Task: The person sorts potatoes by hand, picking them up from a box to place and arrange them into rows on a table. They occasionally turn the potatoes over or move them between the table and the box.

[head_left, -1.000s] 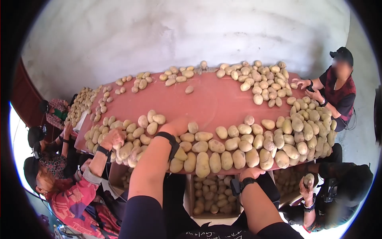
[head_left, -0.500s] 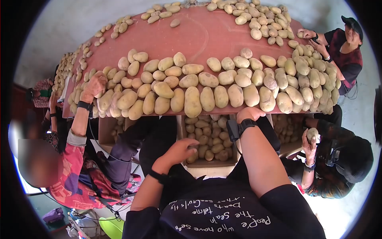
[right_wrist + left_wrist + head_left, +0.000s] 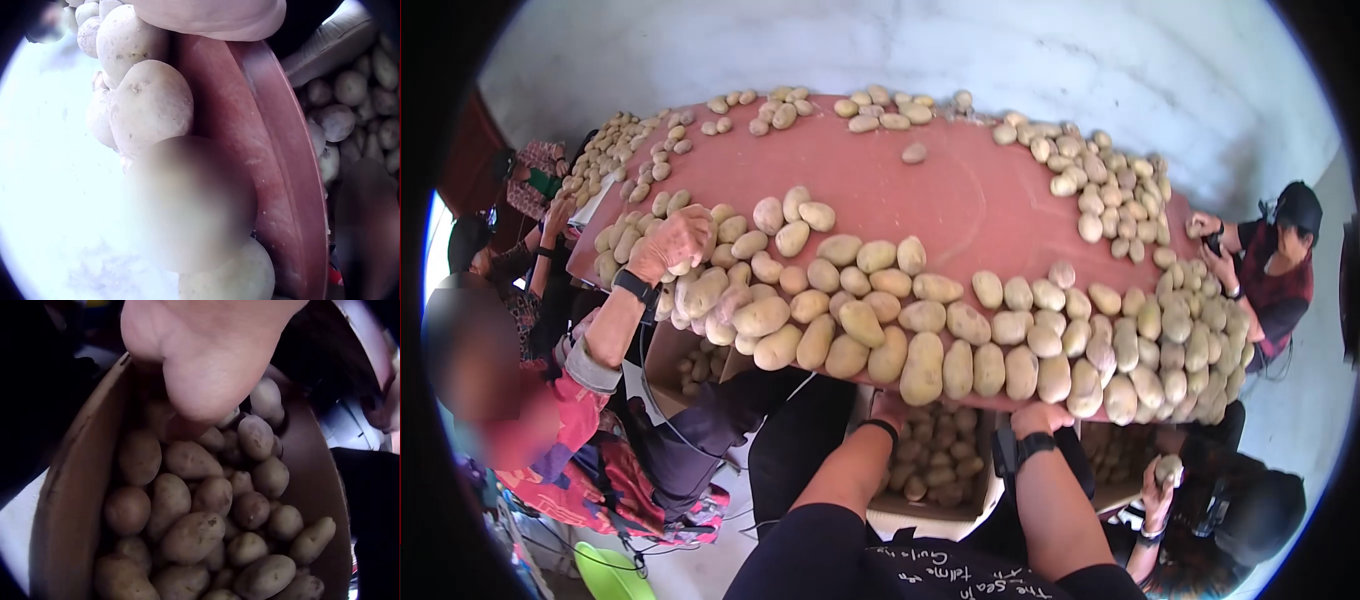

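Because potatoes (image 3: 922, 368) crowd near edge of worktop (image 3: 870, 185), some overhanging, slight nudge from right hand (image 3: 1040, 416) could roll one off. Left hand (image 3: 888, 405) could knock underside if lifted straight up, since it reaches low over box (image 3: 922, 519) of more potatoes, partly under edge. Left fingers hidden; cannot tell grasp. Right hand rests at near edge, forearm angled outward; finger curl unclear.
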Tool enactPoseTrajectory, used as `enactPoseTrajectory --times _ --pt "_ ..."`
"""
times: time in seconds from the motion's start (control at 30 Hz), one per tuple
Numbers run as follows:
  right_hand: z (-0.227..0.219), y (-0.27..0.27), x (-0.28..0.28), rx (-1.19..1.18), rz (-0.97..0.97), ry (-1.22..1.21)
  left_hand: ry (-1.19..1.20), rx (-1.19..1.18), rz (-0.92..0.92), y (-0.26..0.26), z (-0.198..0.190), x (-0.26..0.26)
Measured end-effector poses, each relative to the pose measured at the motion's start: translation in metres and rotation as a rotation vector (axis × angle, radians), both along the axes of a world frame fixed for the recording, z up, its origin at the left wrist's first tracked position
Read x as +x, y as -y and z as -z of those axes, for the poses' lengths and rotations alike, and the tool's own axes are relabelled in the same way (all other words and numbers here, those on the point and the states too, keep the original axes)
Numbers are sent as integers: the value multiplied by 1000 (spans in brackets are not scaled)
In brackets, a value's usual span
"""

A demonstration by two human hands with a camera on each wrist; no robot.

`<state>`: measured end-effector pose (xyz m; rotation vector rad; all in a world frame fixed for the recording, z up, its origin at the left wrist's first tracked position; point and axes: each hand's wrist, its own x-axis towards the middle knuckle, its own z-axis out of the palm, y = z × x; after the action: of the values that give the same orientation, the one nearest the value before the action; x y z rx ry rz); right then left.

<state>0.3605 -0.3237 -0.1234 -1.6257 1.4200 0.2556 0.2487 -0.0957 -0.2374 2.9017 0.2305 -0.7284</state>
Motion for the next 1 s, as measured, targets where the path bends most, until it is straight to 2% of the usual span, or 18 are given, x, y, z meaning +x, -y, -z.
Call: enactPoseTrajectory --times 0.03,0.07,0.13,0.17,0.27,0.3,0.33,0.37,0.4,0.43,0.5,0.6,0.67,0.73,0.8,0.87,0.97,1.0 --pt "53 16 7 212 596 257 97 -2 -6 -1 9 2" --pt "39 17 8 216 687 288 205 -31 -30 -1 -3 6" --pt "22 13 10 183 645 291 414 -89 -65 2 -27 4" --pt "17 11 9 169 650 298 475 -305 -156 -1 -20 4" --pt "7 5 8 128 675 306 -91 -33 58 5 -51 -3" --pt "5 3 7 117 684 304 -160 -218 62 8 -68 -10" --pt "3 1 7 105 695 300 -145 -374 88 8 -64 -22" --pt "1 -1 6 96 706 298 -133 -529 117 9 -78 -32" --pt "-1 -2 7 91 718 292 -416 -825 -63 10 -96 -37" --pt "-4 -3 7 90 727 289 -703 -1108 -259 13 -144 -45" --pt "-7 -6 6 85 736 285 -905 -1483 -261 11 -182 -53" --pt "-9 -7 1 122 756 264 -852 -1647 -98 -10 -257 -34" --pt "-11 -4 -3 141 769 250 -662 -1732 -52 -30 -307 -4" --pt "-15 -5 1 171 784 243 -364 -1625 -109 -48 -351 30" --pt "-17 -9 4 200 792 232 129 -1415 42 -67 -340 82" --pt "-17 -10 4 219 801 218 431 -1051 40 -77 -343 125" --pt "-13 -8 5 247 813 210 566 -662 -65 -76 -327 166" --pt "-10 -7 6 274 823 207 497 -494 -93 -70 -320 174"
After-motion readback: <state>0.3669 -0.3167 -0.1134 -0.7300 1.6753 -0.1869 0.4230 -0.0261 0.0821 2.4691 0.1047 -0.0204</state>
